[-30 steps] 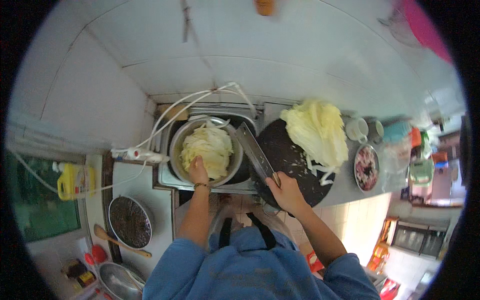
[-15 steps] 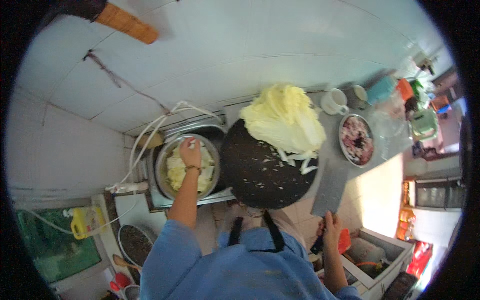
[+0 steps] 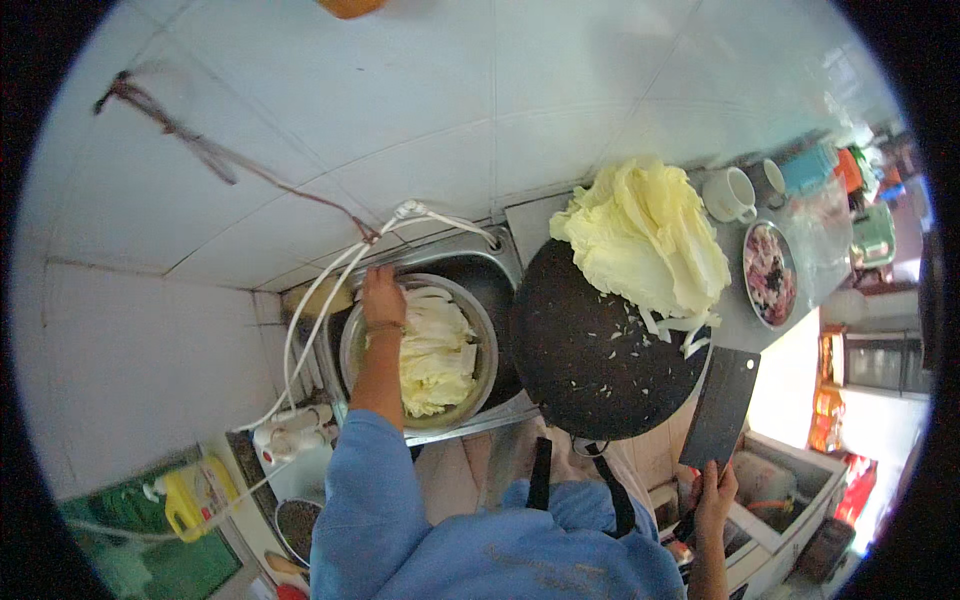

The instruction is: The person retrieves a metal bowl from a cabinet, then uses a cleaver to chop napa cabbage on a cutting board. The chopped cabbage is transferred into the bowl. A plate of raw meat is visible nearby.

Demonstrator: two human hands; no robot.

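Note:
My left hand (image 3: 383, 298) lies over the far left rim of a round metal basin (image 3: 488, 345), its fingers closed on the rim. Cut pieces of pale napa cabbage (image 3: 437, 355) fill the basin, which stands in the steel sink (image 3: 512, 250). My right hand (image 3: 714, 490) grips the handle of a wide-bladed cleaver (image 3: 722, 405), held out at the right with the blade pointing away from me. Between the hands is a dark round chopping board (image 3: 600, 385) strewn with small white scraps. Large cabbage leaves (image 3: 650, 235) are piled on its far right part, with cut strips at their near edge.
A metal dish of cut meat (image 3: 769, 275) stands right of the leaves, near a white mug (image 3: 729, 194) and a plastic bag (image 3: 822, 235). White hoses (image 3: 325, 300) run along the sink's left side. A yellow jug (image 3: 197, 495) stands at the lower left.
My view has shifted left, so the counter appears further right. My left hand has gone from over the cabbage to the basin's rim. The cleaver stays in my right hand.

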